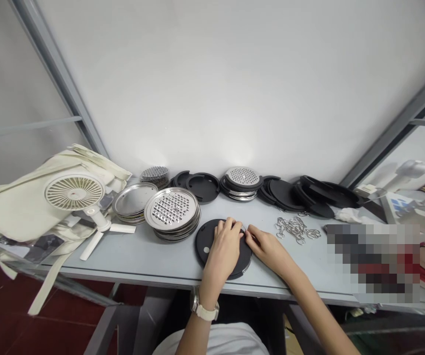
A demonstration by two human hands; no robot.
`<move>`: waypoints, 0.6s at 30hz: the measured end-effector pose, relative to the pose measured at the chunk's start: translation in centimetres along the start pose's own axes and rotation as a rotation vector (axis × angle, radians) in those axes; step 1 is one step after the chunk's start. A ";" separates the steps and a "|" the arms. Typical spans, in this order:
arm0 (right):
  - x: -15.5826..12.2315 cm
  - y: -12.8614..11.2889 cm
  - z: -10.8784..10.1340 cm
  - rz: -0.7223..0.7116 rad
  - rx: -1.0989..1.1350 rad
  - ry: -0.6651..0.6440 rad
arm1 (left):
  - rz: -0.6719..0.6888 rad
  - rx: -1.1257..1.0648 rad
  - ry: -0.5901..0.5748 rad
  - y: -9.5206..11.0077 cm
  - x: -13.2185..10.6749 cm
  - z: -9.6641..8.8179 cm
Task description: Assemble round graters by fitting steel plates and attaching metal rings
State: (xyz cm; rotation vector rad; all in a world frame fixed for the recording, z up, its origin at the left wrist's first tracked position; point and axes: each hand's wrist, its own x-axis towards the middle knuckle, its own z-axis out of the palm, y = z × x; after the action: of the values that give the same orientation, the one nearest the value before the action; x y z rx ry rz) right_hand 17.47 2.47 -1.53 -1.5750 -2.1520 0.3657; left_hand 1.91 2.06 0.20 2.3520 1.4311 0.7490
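A black round plastic disc (205,236) lies on the table's front part, with a small pale round spot on its left side. My left hand (226,250) rests over it, fingers bent and pressed onto its top. At the disc's right rim my right hand (267,248) has its thumb and fingers drawn together in a pinch; whatever is between them is hidden. Left of the disc stands a stack of round metal grater plates (171,209). A heap of small metal wire hooks (296,228) lies to the right.
Plain metal discs (134,199) are stacked farther left. Along the wall are black round holders (203,186), a holder stack topped by a perforated plate (242,176) and more black parts (286,194). A white fan (75,192) and cream bag (23,197) occupy the left end.
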 end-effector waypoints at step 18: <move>0.1 0.5 0.1 -0.034 -0.087 -0.004 | 0.020 0.003 -0.007 -0.1 0.1 -0.1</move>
State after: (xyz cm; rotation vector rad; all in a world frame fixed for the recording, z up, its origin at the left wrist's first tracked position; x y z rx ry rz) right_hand 17.77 2.68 -1.85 -1.5825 -2.2222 0.2680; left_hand 1.85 2.19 0.26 2.3720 1.4089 0.7429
